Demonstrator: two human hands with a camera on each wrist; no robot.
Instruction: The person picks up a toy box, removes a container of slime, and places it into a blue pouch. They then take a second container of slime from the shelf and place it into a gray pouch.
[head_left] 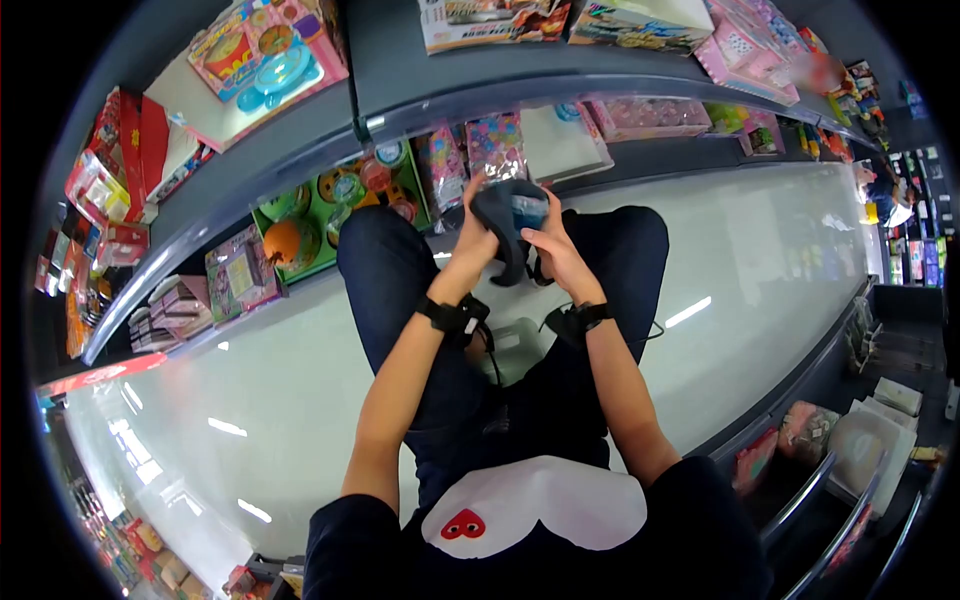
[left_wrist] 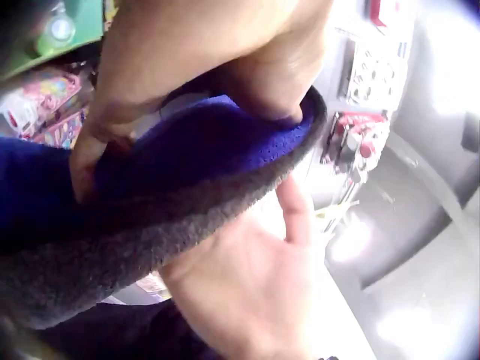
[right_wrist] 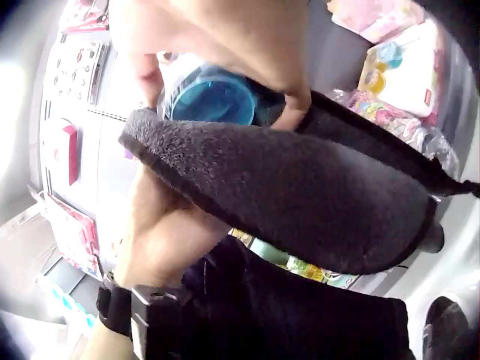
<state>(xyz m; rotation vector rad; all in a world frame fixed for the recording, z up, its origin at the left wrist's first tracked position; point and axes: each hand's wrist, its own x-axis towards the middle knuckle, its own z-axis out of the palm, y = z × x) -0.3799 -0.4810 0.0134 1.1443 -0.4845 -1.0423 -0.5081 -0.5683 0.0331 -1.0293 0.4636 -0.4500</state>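
Observation:
A dark grey plush cloth (head_left: 498, 235) hangs between the two hands above the person's lap. My left hand (head_left: 474, 240) grips it from the left; in the left wrist view its bent fingers press into the cloth's face (left_wrist: 202, 142), which looks blue-violet there. At the cloth's right side my right hand (head_left: 562, 258) holds a clear blue round container (right_wrist: 214, 103), its thumb and fingers bent about it. The container's lower part is hidden behind the grey fold. In the right wrist view the left palm (right_wrist: 169, 225) lies below the cloth.
Ahead stands a dark shelf (head_left: 385, 60) with boxed toys. On its lower level are a green tray (head_left: 300, 265) holding an orange ball (head_left: 291, 243), and several pink packs. Bent knees (head_left: 625, 240) flank the hands over a glossy pale floor (head_left: 740, 260). More shelving (head_left: 850, 400) stands right.

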